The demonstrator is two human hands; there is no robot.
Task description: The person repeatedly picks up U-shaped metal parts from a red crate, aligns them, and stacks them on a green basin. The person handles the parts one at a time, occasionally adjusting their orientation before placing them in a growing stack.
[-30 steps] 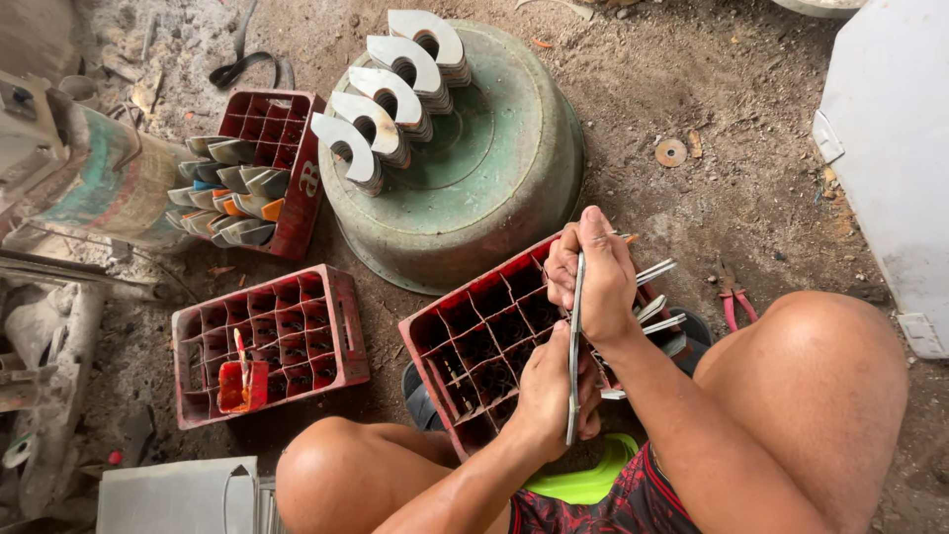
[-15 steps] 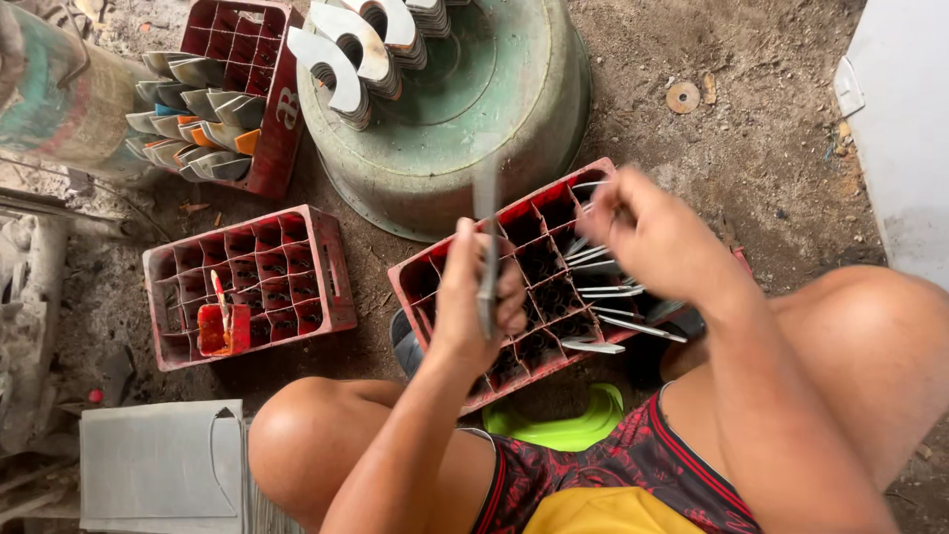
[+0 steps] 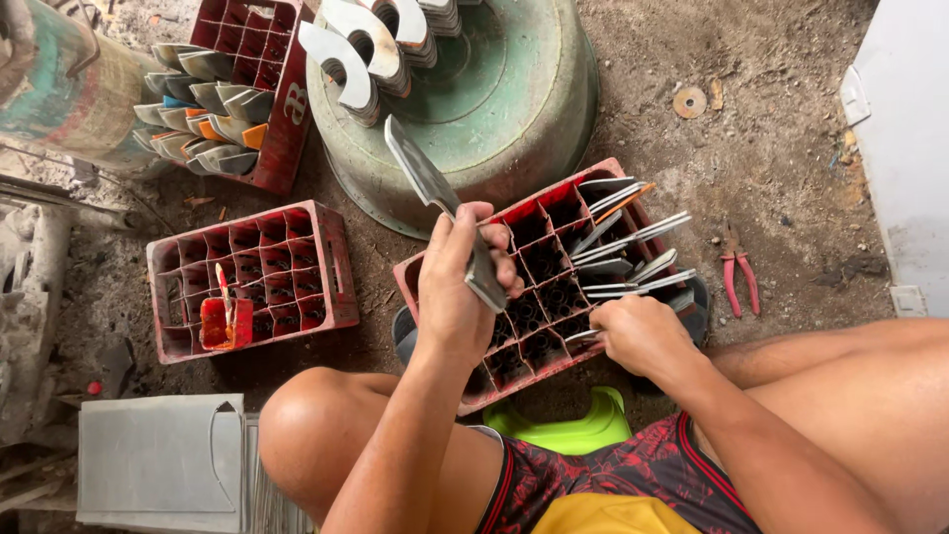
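Note:
My left hand (image 3: 457, 289) grips a flat grey metal blade (image 3: 423, 181) that points up and to the left over a red plastic crate (image 3: 443, 272). The crate has many square cells, and several similar metal blades (image 3: 633, 237) stand in its right part. My right hand (image 3: 643, 336) rests at the crate's near right edge, its fingers closed on the end of a thin blade (image 3: 581, 336) lying there. I sit on a bright green stool (image 3: 563, 427) with both bare knees beside the crate.
An upturned green basin (image 3: 514, 109) behind the crate carries a stack of curved grey metal pieces (image 3: 361, 49). A second red crate (image 3: 252, 277) lies left, a third (image 3: 262, 89) holds scoop-shaped pieces. Red pliers (image 3: 736, 267) and a washer (image 3: 689, 101) lie on dirt at right.
My left hand has lifted the blade and tilted it toward the basin. My right hand has dropped from the crate's far side to its near right edge.

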